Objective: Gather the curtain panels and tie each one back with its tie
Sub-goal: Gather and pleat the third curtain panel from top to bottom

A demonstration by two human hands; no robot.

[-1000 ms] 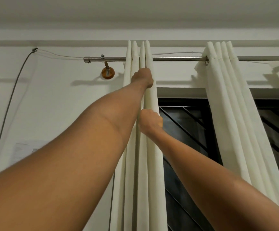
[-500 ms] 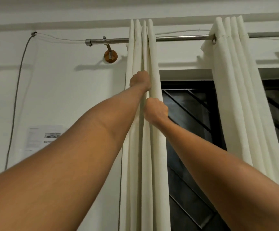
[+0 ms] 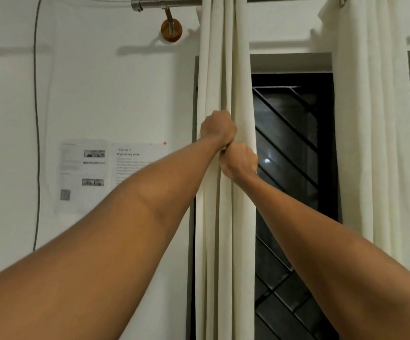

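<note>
Panel (image 3: 226, 241): hangs from rod (image 3: 174, 1) at window (image 3: 292, 133) edge, bunched in folds. Second panel (image 3: 373, 143): loose, well apart. Left hand (image 3: 217, 128), right hand (image 3: 239, 161): stacked, touching, both clenched round the folds. Step: gathering. Next move likely needs a tie; none visible.

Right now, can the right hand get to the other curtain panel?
Probably, once it lets go: the right hand grips the gathered curtain panel, and only bare window grille lies between it and the other curtain panel.
</note>
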